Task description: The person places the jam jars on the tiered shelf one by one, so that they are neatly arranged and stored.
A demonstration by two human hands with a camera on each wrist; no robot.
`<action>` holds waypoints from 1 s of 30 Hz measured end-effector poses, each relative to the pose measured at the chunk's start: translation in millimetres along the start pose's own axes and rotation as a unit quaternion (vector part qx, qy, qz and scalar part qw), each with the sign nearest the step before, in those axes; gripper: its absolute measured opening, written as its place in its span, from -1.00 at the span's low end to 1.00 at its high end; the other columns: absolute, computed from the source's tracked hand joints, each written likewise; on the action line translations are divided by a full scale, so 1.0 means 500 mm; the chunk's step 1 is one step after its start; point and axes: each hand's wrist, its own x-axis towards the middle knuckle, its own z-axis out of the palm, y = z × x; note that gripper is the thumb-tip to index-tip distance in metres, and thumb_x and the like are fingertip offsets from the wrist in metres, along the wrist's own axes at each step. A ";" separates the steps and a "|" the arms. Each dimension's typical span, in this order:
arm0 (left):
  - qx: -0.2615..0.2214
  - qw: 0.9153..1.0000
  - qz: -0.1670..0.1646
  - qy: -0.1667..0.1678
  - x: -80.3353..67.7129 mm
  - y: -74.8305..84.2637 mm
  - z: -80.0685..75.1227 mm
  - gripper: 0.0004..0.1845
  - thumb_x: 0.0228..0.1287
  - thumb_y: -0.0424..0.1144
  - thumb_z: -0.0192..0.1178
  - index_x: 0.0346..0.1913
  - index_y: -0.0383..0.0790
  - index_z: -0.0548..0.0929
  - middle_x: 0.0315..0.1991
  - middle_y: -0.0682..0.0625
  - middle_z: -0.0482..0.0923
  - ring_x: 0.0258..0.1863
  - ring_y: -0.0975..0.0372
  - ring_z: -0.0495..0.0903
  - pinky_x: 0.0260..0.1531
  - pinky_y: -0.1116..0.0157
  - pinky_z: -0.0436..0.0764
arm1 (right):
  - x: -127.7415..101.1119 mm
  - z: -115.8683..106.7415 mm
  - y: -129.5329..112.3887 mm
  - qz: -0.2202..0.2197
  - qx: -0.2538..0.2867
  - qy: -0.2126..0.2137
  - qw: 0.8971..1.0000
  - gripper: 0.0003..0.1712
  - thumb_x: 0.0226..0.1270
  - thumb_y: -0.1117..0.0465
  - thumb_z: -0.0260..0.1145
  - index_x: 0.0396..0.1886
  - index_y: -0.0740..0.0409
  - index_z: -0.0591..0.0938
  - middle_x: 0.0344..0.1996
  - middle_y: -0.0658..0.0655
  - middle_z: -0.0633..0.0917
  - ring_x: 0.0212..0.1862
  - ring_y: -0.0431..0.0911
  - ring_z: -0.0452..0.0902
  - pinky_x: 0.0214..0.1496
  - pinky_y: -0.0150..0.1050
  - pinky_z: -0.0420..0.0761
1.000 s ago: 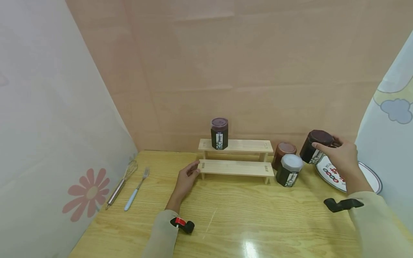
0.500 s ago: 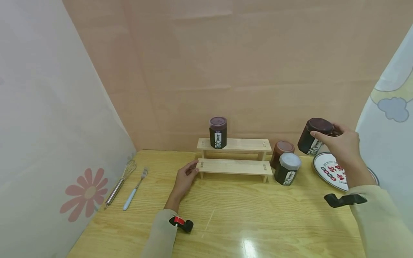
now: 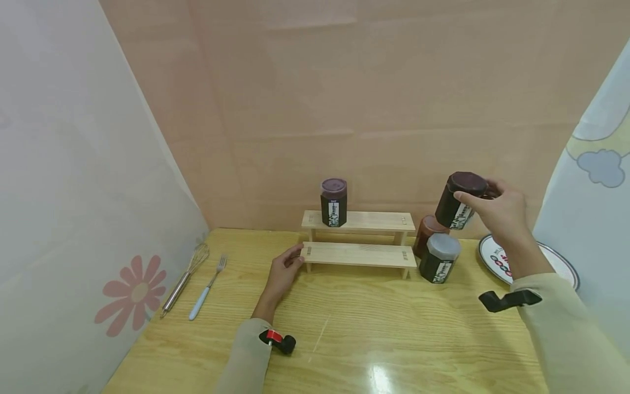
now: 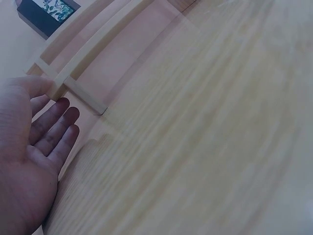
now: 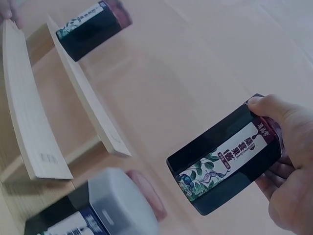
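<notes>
In the head view my right hand (image 3: 504, 210) grips a dark jar (image 3: 460, 201) by its lid end, held in the air at a slight tilt. Its fruit label (image 5: 227, 159) shows in the right wrist view. Below it, on the table, stand a white-lidded jar (image 3: 440, 257) and a reddish-lidded jar (image 3: 425, 235) partly behind it. A two-tier wooden rack (image 3: 359, 254) is left of them, with a purple-lidded jar (image 3: 334, 202) upright on its upper tier. My left hand (image 3: 284, 271) pinches the lower board's left end, thumb at the board and other fingers loosely spread below.
A whisk (image 3: 187, 279) and a blue-handled fork (image 3: 208, 287) lie on the table (image 3: 369, 323) at the left. A patterned plate (image 3: 563, 268) sits at the right, partly hidden by my right arm. Cloth walls (image 3: 295, 109) stand at the back and both sides.
My right hand has lifted the dark jar up and moved it left, from over the plate to above the reddish-lidded jar. The left hand stays at the rack.
</notes>
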 end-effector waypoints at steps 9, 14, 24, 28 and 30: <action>-0.003 1.000 0.000 -0.001 0.002 0.000 0.000 -0.56 0.53 -0.26 0.21 0.40 -0.17 0.56 0.29 -0.20 0.58 0.26 -0.01 0.59 0.25 0.30 0.61 | 0.001 0.058 -0.025 0.003 -0.010 -0.022 1.000 0.01 0.25 -0.23 0.49 0.55 0.16 0.35 0.00 -0.22 0.52 0.00 -0.37 0.43 -0.11 -0.66 0.47; -0.007 1.000 -0.002 -0.005 0.003 0.002 0.001 -0.56 0.53 -0.23 0.22 0.40 -0.15 0.56 0.31 -0.19 0.57 0.27 -0.01 0.59 0.28 0.24 0.60 | 0.008 0.099 -0.034 0.003 -0.001 -0.031 1.000 0.01 0.23 -0.26 0.50 0.53 0.14 0.37 0.04 -0.10 0.54 0.01 -0.32 0.45 -0.11 -0.63 0.50; -0.014 1.000 -0.001 -0.006 -0.003 0.006 -0.001 -0.55 0.52 -0.24 0.23 0.40 -0.18 0.55 0.30 -0.20 0.58 0.26 -0.02 0.59 0.24 0.31 0.61 | 0.002 0.171 -0.064 0.007 -0.002 -0.041 0.999 0.04 0.19 -0.28 0.52 0.51 0.16 0.39 0.22 0.17 0.60 0.14 -0.15 0.51 0.01 -0.53 0.49; -0.013 1.000 0.002 -0.002 -0.004 0.006 -0.001 -0.56 0.52 -0.25 0.23 0.39 -0.18 0.56 0.29 -0.19 0.59 0.25 -0.02 0.60 0.20 0.40 0.60 | -0.002 0.195 -0.076 -0.006 0.001 -0.046 0.999 0.00 0.20 -0.27 0.52 0.49 0.15 0.42 0.25 0.22 0.62 0.16 -0.09 0.54 -0.02 -0.53 0.51; -0.013 1.000 0.003 -0.001 -0.005 0.006 0.000 -0.56 0.52 -0.25 0.22 0.39 -0.18 0.56 0.29 -0.20 0.59 0.25 -0.02 0.60 0.18 0.43 0.60 | -0.004 0.206 -0.081 -0.012 0.008 -0.049 0.999 -0.02 0.21 -0.24 0.52 0.49 0.16 0.43 0.25 0.24 0.63 0.14 -0.09 0.55 -0.05 -0.56 0.51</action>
